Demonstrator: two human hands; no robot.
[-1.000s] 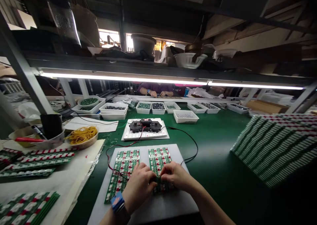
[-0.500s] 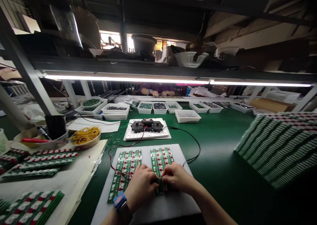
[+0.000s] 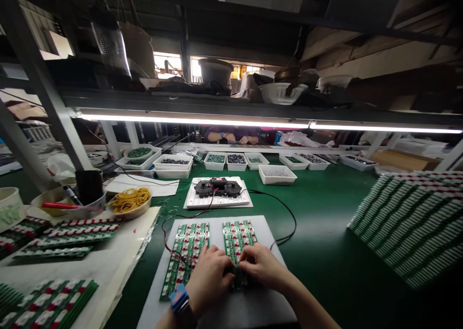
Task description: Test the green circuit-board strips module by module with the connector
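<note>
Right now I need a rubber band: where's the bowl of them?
In the head view, the bowl of yellow rubber bands sits left of centre, between the black cup and the white tray.

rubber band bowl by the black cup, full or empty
Full: yellow rubber bands heap above the rim of the bowl.

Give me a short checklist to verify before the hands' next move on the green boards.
1. Left hand and right hand on the near end of the right board: ok.
2. Right board flat on the white pad: ok.
3. Left board beside it, not overlapping: ok.
4. Red wire clear of the left hand: cannot tell; it crosses the left board toward it.
5. Black wire off the boards: ok.
6. What the hands pinch: cannot tell, hidden.
</note>
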